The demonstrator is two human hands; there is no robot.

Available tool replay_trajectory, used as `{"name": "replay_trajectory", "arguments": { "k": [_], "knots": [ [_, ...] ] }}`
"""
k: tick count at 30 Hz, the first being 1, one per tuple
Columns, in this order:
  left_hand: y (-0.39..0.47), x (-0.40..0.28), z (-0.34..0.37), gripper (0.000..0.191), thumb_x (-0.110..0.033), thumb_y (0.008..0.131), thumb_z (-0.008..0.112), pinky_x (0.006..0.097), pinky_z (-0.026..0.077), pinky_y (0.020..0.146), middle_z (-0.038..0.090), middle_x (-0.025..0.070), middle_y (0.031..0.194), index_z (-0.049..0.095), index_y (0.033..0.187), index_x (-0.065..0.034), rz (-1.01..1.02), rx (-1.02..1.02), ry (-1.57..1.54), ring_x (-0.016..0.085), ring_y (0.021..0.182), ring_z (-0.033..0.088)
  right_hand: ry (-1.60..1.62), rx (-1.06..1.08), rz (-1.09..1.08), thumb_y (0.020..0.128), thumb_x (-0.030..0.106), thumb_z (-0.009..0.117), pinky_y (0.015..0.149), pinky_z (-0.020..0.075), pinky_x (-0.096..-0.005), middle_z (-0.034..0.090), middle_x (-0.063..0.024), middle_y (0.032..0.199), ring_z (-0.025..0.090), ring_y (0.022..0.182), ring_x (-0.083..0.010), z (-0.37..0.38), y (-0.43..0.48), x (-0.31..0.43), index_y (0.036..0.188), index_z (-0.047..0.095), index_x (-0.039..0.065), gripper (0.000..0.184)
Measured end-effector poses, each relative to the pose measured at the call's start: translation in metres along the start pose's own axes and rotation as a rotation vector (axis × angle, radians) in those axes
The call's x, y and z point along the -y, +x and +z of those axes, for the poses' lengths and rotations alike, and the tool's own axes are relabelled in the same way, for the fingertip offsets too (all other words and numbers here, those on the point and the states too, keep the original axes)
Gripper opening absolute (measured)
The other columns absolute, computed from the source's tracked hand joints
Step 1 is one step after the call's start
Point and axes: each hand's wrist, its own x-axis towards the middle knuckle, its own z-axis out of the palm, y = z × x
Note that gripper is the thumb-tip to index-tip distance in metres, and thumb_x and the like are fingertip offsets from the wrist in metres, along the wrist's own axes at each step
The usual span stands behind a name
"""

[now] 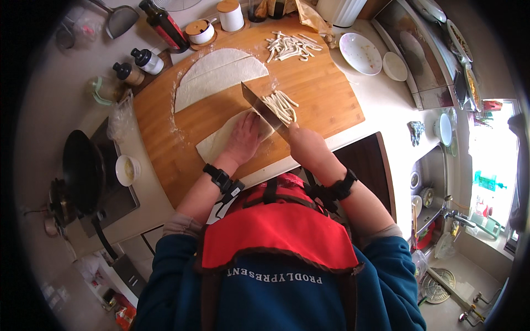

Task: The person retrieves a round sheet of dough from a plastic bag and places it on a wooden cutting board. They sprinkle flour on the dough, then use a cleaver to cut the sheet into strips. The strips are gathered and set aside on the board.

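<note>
My right hand grips the handle of a kitchen cleaver, its blade standing on edge at the right end of a folded sheet of dough. My left hand lies flat on that dough, fingertips close to the blade. Right of the blade, cut noodle strips lie side by side. Farther back, a flat half-round dough sheet shows a long line across it. A loose heap of noodles rests at the back right of the wooden board, which is dusted with flour in places.
Behind the board stand a dark bottle, lidded white jars and seasoning shakers. A white plate and a bowl sit at the right. On the left are a small bowl and a black wok; a sink lies far right.
</note>
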Motion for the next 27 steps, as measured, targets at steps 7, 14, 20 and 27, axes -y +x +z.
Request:
{"name": "replay_trajectory", "arguments": {
  "k": [7, 14, 20, 27],
  "knots": [
    [-0.001, 0.003, 0.002, 0.057, -0.022, 0.083, 0.061, 0.0481, 0.032, 0.105, 0.040, 0.0229, 0.133, 0.040, 0.130, 0.0039, 0.024, -0.013, 0.020, 0.040, 0.125, 0.037, -0.002, 0.040, 0.050, 0.082, 0.003, 0.049, 0.063, 0.0510, -0.0478, 0.064, -0.0219, 0.075, 0.064, 0.073, -0.0390, 0.003, -0.004, 0.007, 0.093, 0.047, -0.004, 0.013],
    [0.000, 0.003, 0.004, 0.057, -0.019, 0.081, 0.063, 0.0469, 0.033, 0.105, 0.040, 0.0221, 0.133, 0.042, 0.129, 0.0036, 0.025, -0.047, 0.011, 0.039, 0.124, 0.038, -0.007, -0.003, 0.070, 0.082, 0.005, 0.050, 0.063, 0.0513, -0.0470, 0.064, -0.0212, 0.075, 0.065, 0.072, -0.0384, 0.028, 0.014, 0.008, 0.090, 0.048, -0.002, 0.011],
    [0.000, -0.001, -0.002, 0.058, -0.019, 0.080, 0.064, 0.0465, 0.033, 0.105, 0.040, 0.0225, 0.133, 0.041, 0.129, 0.0036, 0.007, -0.015, 0.004, 0.040, 0.124, 0.038, -0.003, -0.029, 0.012, 0.082, 0.004, 0.048, 0.063, 0.0506, -0.0484, 0.064, -0.0223, 0.074, 0.065, 0.073, -0.0386, 0.012, 0.010, -0.002, 0.093, 0.047, -0.003, 0.013],
    [-0.003, 0.002, -0.001, 0.059, -0.020, 0.081, 0.064, 0.0475, 0.033, 0.105, 0.041, 0.0233, 0.133, 0.041, 0.129, 0.0038, 0.011, -0.028, 0.012, 0.041, 0.124, 0.037, -0.027, 0.040, 0.023, 0.083, 0.004, 0.047, 0.063, 0.0512, -0.0479, 0.064, -0.0216, 0.074, 0.065, 0.073, -0.0384, -0.001, -0.005, 0.008, 0.096, 0.048, -0.004, 0.016]
  ]
}}
